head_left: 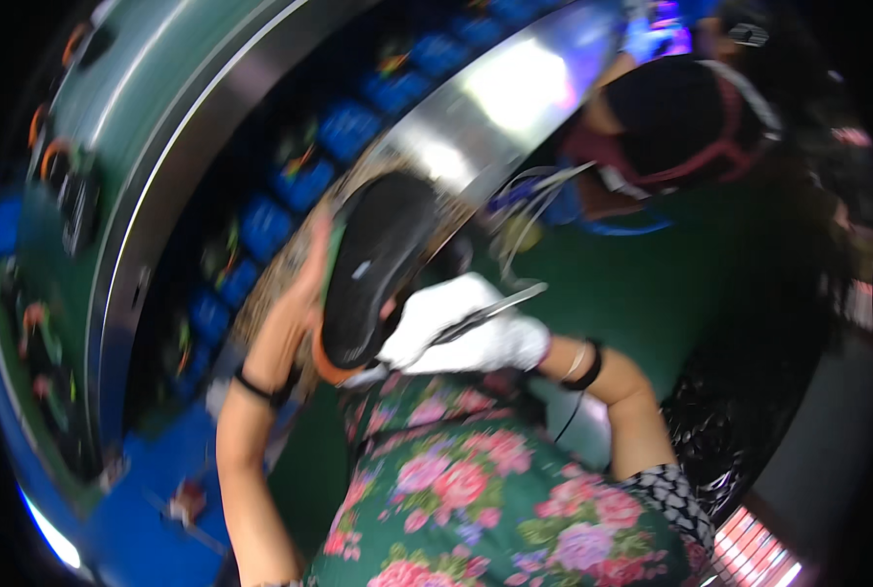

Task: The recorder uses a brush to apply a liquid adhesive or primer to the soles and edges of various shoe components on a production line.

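A shoe (370, 264) is held in front of me with its black sole facing up. Green shows along its left side, and the end nearest my body is orange. My left hand (302, 293) is bare and grips the shoe's left side, fingers stretched along it. On my right hand (466, 323) there is a white glove. That hand is closed around a slim tool (485, 311) with a dark shaft and a silvery end pointing away from the shoe; its exact kind is blurred. The gloved fingertips lie against the right side of the shoe's near end.
A curved conveyor belt (153, 68) with several shoes runs along the left. Blue trays (265, 227) line the shelf beneath it. Beyond the shoe stretches a shiny metal bench (495, 98). A co-worker (671, 122) sits at the upper right; a black plastic bag (715, 421) lies right.
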### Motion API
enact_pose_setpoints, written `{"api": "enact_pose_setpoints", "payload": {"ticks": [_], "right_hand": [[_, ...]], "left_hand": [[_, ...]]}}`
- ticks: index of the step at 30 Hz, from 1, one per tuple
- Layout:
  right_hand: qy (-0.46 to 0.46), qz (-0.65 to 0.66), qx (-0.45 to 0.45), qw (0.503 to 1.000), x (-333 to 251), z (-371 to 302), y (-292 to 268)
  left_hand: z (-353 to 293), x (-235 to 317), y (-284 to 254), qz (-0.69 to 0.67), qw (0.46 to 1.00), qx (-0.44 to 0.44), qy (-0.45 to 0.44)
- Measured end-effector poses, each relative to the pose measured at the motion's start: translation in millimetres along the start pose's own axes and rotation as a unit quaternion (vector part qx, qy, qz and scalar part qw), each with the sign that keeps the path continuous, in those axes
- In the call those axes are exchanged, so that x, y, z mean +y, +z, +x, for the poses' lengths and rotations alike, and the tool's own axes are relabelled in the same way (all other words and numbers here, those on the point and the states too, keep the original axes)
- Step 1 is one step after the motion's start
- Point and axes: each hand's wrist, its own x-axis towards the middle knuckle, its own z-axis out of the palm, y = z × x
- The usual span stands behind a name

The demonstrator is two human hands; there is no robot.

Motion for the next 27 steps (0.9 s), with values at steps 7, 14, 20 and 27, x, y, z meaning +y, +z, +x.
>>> {"api": "enact_pose_setpoints", "payload": {"ticks": [7,14,20,27], "right_hand": [[-0.056,-0.106,0.266,0.956,-8.5,6.6,-2.1],[-0.158,-0.317,0.143,0.924,-19.6,7.0,-29.9],[-0.111,-0.273,0.134,0.946,-23.0,-4.9,-15.7],[-0.150,-0.248,0.208,0.934,-27.0,-3.1,1.4]], "left_hand": [[2.4,-44.2,0.6,-0.097,0.990,0.071,0.072],[23.8,-62.3,9.1,-0.060,0.969,0.017,0.237],[11.3,-75.4,-29.1,-0.096,0.970,0.114,0.195],[-17.7,-59.3,31.5,-0.278,0.921,0.031,0.272]]}}
